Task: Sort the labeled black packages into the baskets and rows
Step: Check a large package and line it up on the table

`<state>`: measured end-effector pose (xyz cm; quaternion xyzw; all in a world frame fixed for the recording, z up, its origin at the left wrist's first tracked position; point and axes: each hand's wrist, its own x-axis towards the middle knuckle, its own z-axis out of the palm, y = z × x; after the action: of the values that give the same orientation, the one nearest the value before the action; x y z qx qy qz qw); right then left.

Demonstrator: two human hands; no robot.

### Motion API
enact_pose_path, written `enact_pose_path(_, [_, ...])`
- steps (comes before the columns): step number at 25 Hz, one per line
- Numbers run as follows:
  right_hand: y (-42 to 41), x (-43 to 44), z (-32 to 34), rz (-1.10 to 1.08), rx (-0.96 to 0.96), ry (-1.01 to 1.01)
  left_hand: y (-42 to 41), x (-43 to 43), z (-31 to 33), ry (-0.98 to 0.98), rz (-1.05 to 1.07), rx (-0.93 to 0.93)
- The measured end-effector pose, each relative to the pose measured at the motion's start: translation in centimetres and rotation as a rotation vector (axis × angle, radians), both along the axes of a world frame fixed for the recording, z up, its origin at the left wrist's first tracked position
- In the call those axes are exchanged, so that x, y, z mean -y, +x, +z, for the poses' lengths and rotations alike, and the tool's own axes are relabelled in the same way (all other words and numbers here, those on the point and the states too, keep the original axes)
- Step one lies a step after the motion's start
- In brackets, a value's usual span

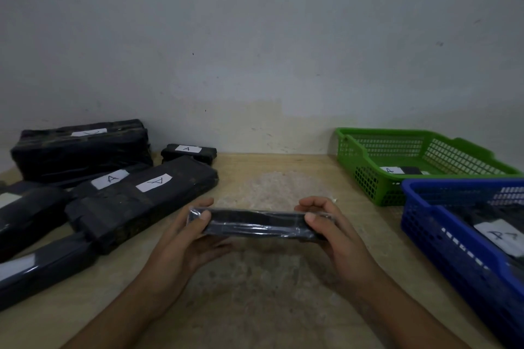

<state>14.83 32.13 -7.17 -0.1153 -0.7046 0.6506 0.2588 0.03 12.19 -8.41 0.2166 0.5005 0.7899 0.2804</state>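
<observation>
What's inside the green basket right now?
In the green basket lies one flat black package with a white label, near the front wall. That wall covers its lower edge, so anything lower there stays unseen.

Only two bare hands and two bare forearms of the person are in shot. Left hand [195, 238] and right hand [326, 232]: slim fingers, knuckle creases visible. Nails are short and trimmed, clearest on left thumb [202, 217] and right thumb [310, 218]. Left forearm [136, 297] and right forearm [397, 306] are uncovered right down to the bottom edge. Right forearm shows faint darker mottling, too blurred to say what.
</observation>
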Motion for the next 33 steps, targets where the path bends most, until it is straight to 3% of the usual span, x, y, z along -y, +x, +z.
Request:
enact_pose_path(6, [-0.6,0.1,-0.4,-0.005,-0.003,-0.001,-0.2,0.1,0.4,0.07,0.081,-0.006])
enact_pose_path(14, [0.3,-0.1,0.2,-0.08,-0.128,0.097,0.1,0.2,0.9,0.005,-0.073,0.113])
enact_pose_path(20, [0.5,-0.2,0.0,0.0,-0.02,-0.074,0.0,0.9,1.0,0.037,-0.131,0.116])
enact_pose_path(23, [-0.2,-0.5,-0.1,0.027,-0.014,-0.339,0.0,0.6,0.6,0.036,-0.078,0.073])
enact_pose_path(25, [-0.3,-0.5,0.3,0.064,0.026,-0.414,0.1,0.7,0.7,0.042,-0.059,0.062])
enact_pose_path(33, [-0.2,0.6,0.5,0.013,0.082,-0.251,1.1,0.1,0.9,-0.088,0.105,-0.054])
